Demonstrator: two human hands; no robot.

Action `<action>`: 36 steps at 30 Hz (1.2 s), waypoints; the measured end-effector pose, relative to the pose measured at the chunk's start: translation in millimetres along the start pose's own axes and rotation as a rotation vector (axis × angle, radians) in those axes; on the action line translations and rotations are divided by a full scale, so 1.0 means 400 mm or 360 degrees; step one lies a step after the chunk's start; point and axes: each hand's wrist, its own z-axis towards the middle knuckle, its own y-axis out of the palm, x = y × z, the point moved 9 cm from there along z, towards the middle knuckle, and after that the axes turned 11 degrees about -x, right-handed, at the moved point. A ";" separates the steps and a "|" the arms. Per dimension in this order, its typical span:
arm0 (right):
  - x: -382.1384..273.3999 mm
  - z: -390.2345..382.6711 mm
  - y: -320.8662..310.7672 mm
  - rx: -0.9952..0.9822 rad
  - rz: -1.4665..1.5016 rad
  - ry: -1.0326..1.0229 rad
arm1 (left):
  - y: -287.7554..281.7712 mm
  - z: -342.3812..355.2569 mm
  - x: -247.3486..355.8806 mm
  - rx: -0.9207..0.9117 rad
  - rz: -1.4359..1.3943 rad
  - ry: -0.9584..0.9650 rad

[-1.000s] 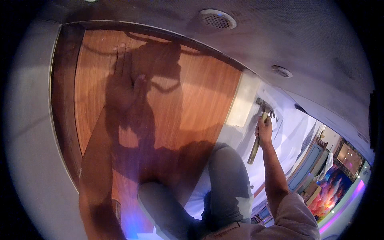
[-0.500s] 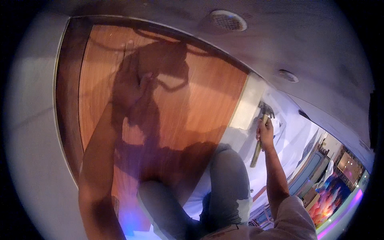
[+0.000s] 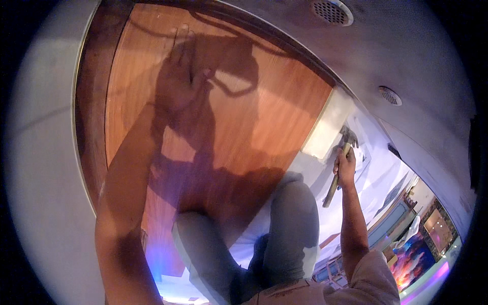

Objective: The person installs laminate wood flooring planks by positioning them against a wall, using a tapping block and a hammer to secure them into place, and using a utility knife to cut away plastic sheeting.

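My left hand [image 3: 178, 81] lies with fingers stretched out on a wood-grain panel [image 3: 274, 117], in shadow near its upper dark frame. My right hand [image 3: 345, 165] grips a claw hammer [image 3: 333, 190] by its light handle, head up, held to the right of the panel beside a pale strip [image 3: 325, 129] at the panel's edge. My two bent knees in grey trousers lie below, over the lower part of the panel and white sheeting.
A grey wall [image 3: 46, 152] curves along the left. A grey surface with two round perforated vents [image 3: 331, 12] runs along the top and right. Behind my right arm are white sheeting [image 3: 376, 173], panels leaning in a row and a colourful picture [image 3: 412, 262] beside pink lights.
The view has shifted, so the panel and vents sit higher and farther right. My left hand stays spread on the panel; my right hand still holds the hammer, with little change.
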 end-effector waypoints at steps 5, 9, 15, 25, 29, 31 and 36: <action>0.080 0.007 -0.068 0.0245 -0.0576 -0.0107 | -0.028 0.010 0.036 0.0158 0.0215 0.0131; 0.030 -0.007 -0.059 0.0267 -0.1511 -0.0008 | 0.004 -0.027 0.100 -0.0084 0.0635 0.0085; -0.385 -0.025 0.262 0.0155 -0.1656 -0.1236 | 0.167 -0.317 0.259 0.0210 0.0025 -0.0117; -0.374 0.042 0.541 0.0088 -0.1809 -0.1460 | 0.171 -0.318 0.239 0.0075 -0.0011 -0.0265; -0.396 0.038 0.558 0.0042 -0.1726 -0.1458 | 0.183 -0.312 0.231 -0.0045 -0.0066 -0.0338; -0.370 0.061 0.556 -0.0001 -0.1617 -0.1269 | 0.182 -0.310 0.223 -0.0057 -0.0074 -0.0352; -0.384 0.049 0.561 0.0096 -0.1745 -0.1327 | 0.201 -0.317 0.211 0.0012 -0.0074 -0.0329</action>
